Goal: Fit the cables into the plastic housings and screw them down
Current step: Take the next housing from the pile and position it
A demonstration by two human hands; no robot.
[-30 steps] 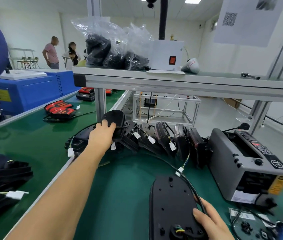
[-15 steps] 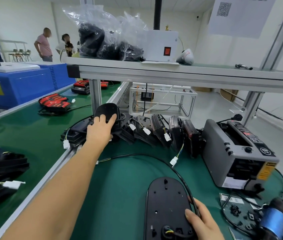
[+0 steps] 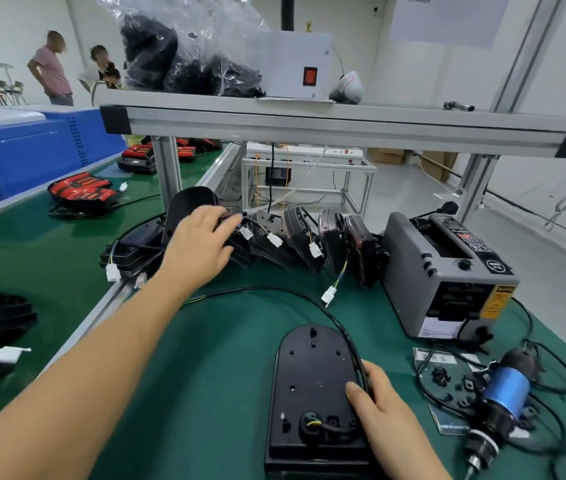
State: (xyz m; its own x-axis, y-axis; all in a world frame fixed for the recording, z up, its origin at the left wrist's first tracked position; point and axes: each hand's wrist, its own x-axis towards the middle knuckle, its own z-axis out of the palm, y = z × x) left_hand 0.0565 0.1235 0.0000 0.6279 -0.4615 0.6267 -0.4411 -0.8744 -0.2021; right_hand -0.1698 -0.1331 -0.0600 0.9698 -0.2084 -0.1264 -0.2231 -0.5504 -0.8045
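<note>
— Housing (image 3: 312,386) position?
— Flat on green mat (image 3: 212,375), near centre; black cable (image 3: 274,289) loops from its base.
— Hands?
— Right hand (image 3: 381,410) grips its right edge, thumb on top. Left hand (image 3: 202,244) rests loose-fingered on leaning housings (image 3: 298,233) behind.

Bright, even light falls from above, leaving only soft shadows under the shelf (image 3: 309,128) and a pale sheen on the left belt (image 3: 32,244), the bags (image 3: 205,36) and the near housing (image 3: 309,375). The wide lens bows the shelf and tilts the right post (image 3: 521,46); the far people (image 3: 51,69) and the outer edges are blurred.
</note>
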